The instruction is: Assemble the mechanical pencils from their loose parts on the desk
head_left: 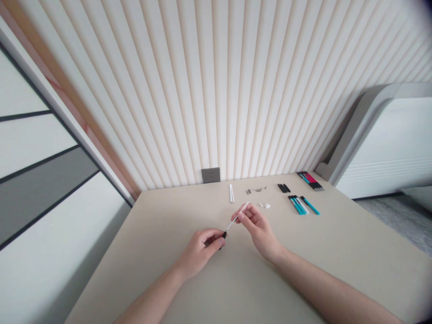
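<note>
White rod (233, 222): slanted above the surface (168, 211), its lower end meeting the black piece (224, 235); whether it has entered cannot be told.
Left hand (199, 249): pinching the black piece between thumb and fingers, which hide much of it.
Right hand (258, 229): gripping the rod near its upper end, thumb against fingers.
Step in hand: apparently fitting the rod and black piece together.
Next move: seems to call for keeping both in line, with light pressure along the rod, which looks thin enough to bend.
Loose stock: white rods (231, 193) beyond the hands; small metal parts (258, 190) to their right; small white pieces (265, 205) near the right fingers.
Farther right: short black tubes (284, 188), teal and white tubes (297, 205) with black ends, and a row of red, teal and black pens (310, 181).
Obstruction: nothing lies between the hands; the small white pieces, closest to the right hand, could be brushed aside.
Backdrop: fluted wall (209, 90) with a dark socket (211, 175).
</note>
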`<state>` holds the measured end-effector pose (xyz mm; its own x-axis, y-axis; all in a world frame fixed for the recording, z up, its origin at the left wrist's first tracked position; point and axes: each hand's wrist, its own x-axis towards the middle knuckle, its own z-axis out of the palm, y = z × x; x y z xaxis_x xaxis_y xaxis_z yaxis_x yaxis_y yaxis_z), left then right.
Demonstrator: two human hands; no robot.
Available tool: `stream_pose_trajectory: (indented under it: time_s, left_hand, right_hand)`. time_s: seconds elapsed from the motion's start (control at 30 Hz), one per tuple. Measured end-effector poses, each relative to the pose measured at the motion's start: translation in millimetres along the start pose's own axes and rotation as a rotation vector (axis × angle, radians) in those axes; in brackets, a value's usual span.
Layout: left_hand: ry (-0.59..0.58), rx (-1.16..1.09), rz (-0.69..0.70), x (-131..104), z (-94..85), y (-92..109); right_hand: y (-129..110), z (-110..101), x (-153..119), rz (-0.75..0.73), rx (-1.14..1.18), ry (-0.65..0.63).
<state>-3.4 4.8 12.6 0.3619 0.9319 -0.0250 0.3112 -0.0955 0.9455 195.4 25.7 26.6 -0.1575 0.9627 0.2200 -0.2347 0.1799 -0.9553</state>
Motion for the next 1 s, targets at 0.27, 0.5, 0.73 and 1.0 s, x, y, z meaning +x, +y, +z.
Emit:
stream_pose_trajectory:
  time_s: [0.27,0.5,0.73,1.0]
  left_hand:
    - [0.005,0.008,-0.006,0,0.4,-1]
    - [-0.005,0.021,0.021,-1,-0.6,1]
    - [-0.054,0.019,0.049,-2,-2.4,3]
    - [-0.06,-0.002,0.038,-2,-1.7,2]
  right_hand:
    - [3,3,-2,0.045,0.079,-0.045]
    - [14,3,-7,0.127,0.056,-0.145]
    - [16,2,-5,0.137,0.042,-0.132]
    - [19,0,-6,0.084,-0.037,-0.103]
